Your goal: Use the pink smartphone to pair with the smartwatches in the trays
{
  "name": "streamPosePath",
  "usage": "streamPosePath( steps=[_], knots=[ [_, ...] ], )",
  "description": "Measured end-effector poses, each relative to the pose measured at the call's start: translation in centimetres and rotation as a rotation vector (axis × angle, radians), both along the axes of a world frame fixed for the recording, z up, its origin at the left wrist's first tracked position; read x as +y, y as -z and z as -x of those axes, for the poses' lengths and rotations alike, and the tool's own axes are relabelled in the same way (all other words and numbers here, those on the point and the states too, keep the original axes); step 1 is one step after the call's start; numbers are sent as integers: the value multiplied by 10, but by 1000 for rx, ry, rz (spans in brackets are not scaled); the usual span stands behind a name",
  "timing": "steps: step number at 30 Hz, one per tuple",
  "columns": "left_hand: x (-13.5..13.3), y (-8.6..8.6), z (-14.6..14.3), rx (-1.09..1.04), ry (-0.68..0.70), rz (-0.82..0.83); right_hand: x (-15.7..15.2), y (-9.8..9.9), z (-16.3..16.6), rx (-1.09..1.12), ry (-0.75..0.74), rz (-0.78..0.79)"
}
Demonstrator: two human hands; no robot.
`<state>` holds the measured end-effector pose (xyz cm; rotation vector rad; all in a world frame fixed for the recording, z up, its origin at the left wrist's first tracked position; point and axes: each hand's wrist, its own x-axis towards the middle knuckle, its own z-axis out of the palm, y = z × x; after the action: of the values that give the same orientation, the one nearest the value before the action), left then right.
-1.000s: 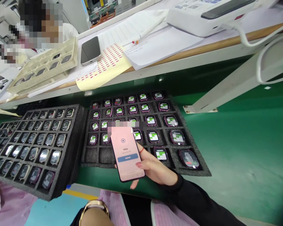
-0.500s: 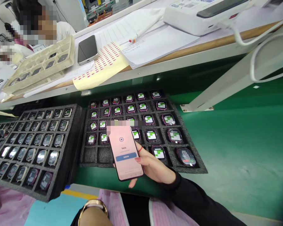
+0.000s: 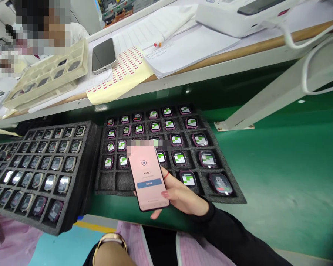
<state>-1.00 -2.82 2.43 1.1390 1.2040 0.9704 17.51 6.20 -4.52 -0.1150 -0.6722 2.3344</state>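
My right hand (image 3: 180, 194), in a black sleeve, is wrapped round a smartphone (image 3: 148, 177) held tilted over the front of a dark foam tray (image 3: 238, 195). Its thumb lies at the right edge of the pink screen, below a blue button and the word "Vela"; the top of the screen is blurred out. Purple-cased smartwatches (image 3: 179, 158), most with green and white screens, sit in the tray's compartments. At the bottom edge, my left hand (image 3: 115, 256) shows only near the wrist, beside a gold-coloured watch band (image 3: 111, 236); its fingers are out of frame.
To the left stands a thicker foam tray (image 3: 83, 162) of smartwatches. On the shelf above lie another phone (image 3: 104, 55), a cream divided tray (image 3: 81, 66), papers and a white device (image 3: 222, 22). A metal leg (image 3: 263, 96) slants down at right. People sit nearby.
The view has shifted slightly, so the shelf items sit a little higher and farther right. My right hand keeps its hold on the smartphone, whose screen looks the same.
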Motion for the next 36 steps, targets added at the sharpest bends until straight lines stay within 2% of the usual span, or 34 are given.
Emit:
streamPosePath(
  steps=[3, 8, 10, 13, 15, 19, 25, 30, 36],
  knots=[
    [10, -1, 5, -2, -29, -93, -2, 0, -2, -3, -10, -72],
    [19, -13, 10, -44, -34, -165, -4, 1, -2, -22, 12, -136],
    [26, -14, 7, -15, -150, -199, -6, 2, -1, -30, 29, -136],
    [41, -5, 0, 95, -432, -236, -7, 1, 0, -60, 38, -133],
    [49, 5, -3, 120, -490, -221, -8, 0, 0, -112, 31, -132],
    [55, 20, -6, 117, -412, -117, -5, -3, -1, -107, 2, -111],
    [51, 31, -10, 44, -344, 71, -1, -3, -2, -69, -6, 73],
    [53, 29, -16, 75, -362, 104, 2, -5, 1, -100, -33, 147],
    [53, 28, -17, 85, -345, 97, 2, -9, 1, -176, -20, 127]
  ],
)
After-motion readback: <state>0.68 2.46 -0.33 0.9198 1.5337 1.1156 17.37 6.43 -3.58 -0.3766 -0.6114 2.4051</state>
